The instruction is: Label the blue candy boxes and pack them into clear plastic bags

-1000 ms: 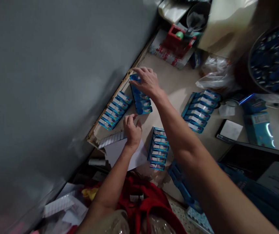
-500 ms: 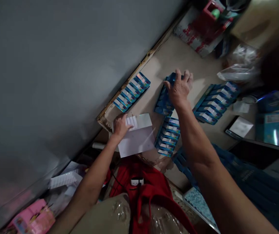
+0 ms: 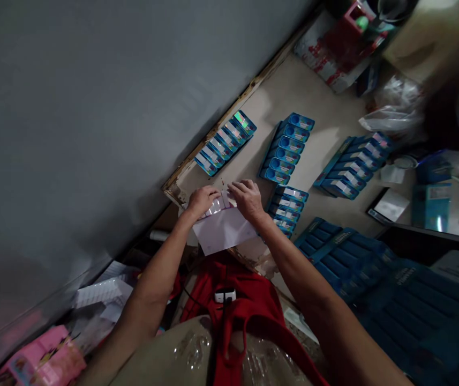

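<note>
At the near corner of the table (image 3: 321,99), seen from the head, the left hand (image 3: 201,202) pinches the white label sheet (image 3: 223,231); fingers of the right hand (image 3: 248,200) bunch together at its upper edge, gripping or merely touching, I cannot tell. Rows of blue boxes (image 3: 287,146) sit beyond.

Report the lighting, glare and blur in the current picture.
Head view: dim overall, with uneven shadow on the grey wall; head view: white glare on the blue box at right, greenish sheen on the wall-side blue row's far end; head view: red object at upper right blurred, left hand and right hand clearer.
</note>
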The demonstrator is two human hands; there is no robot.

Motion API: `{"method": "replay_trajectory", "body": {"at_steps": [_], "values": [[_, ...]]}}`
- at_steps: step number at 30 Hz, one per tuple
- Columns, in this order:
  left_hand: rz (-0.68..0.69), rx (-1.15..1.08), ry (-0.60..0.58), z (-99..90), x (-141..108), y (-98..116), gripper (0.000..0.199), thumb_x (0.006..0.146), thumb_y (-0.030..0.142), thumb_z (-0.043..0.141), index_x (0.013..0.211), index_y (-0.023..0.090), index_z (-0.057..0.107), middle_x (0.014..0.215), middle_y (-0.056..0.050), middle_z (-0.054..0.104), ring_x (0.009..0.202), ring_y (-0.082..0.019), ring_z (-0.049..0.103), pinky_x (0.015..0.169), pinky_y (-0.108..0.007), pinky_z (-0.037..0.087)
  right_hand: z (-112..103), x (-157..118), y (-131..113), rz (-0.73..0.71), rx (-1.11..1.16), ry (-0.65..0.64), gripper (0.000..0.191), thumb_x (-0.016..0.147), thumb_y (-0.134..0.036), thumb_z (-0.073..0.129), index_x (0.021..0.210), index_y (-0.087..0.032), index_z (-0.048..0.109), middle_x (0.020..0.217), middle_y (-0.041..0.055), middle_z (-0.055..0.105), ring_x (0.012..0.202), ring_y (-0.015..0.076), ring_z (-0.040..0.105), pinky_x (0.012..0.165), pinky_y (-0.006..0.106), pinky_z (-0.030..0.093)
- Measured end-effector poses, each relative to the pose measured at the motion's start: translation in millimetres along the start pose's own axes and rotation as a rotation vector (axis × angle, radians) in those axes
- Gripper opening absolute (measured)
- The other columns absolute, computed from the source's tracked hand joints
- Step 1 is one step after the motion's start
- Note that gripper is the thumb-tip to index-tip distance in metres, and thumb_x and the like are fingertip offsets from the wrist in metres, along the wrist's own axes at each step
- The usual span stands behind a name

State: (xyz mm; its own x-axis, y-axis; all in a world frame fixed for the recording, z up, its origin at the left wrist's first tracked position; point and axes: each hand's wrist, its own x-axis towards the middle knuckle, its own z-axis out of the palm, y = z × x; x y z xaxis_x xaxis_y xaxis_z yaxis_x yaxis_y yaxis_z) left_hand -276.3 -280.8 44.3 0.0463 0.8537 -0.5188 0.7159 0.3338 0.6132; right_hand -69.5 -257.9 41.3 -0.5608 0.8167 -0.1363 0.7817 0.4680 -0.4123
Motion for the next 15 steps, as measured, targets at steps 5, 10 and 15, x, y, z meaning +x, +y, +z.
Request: {"method": "replay_trajectory", "body": {"at_steps": [5, 10, 15], "values": [[-0.016, -0.098, -0.060, 4.7, 3.2, -7.8, 0.022, 0.091, 0.033, 0.063, 0.095, 0.020, 0.081, 0.094, -0.004, 0.079, 0.086, -0.020, 0.067, 0.076, -0.028, 0.047, 15.0, -12.5, -6.2, -0.004, -0.010, -0.017, 0.044, 0.108, -0.024, 0.040, 0.148, -0.022, 0.059, 0.150, 0.0110, 0.062, 0.135, 0.0305, 0.052, 0.108, 0.045, 0.035], [-0.039, -0.148, -0.097, 7.6, 1.2, -13.2, 0.032, 0.090, 0.038, 0.055, 0.084, 0.016, 0.077, 0.076, -0.002, 0.072, 0.072, -0.018, 0.061, 0.065, -0.026, 0.043, 28.1, -47.7, -23.2, 0.016, -0.066, -0.083, 0.063, 0.101, -0.009, 0.032, 0.162, -0.020, 0.041, 0.167, 0.0115, 0.042, 0.155, 0.0343, 0.033, 0.111, 0.051, 0.035], [-0.032, -0.117, -0.143, 2.2, 1.7, -15.3, 0.029, 0.087, 0.038, 0.057, 0.079, 0.017, 0.076, 0.072, -0.001, 0.069, 0.071, -0.018, 0.059, 0.066, -0.026, 0.043, 23.2, -64.0, -25.5, 0.020, -0.013, -0.062, 0.057, 0.101, -0.013, 0.038, 0.157, -0.020, 0.048, 0.158, 0.0130, 0.054, 0.146, 0.0318, 0.042, 0.111, 0.047, 0.037]]}}
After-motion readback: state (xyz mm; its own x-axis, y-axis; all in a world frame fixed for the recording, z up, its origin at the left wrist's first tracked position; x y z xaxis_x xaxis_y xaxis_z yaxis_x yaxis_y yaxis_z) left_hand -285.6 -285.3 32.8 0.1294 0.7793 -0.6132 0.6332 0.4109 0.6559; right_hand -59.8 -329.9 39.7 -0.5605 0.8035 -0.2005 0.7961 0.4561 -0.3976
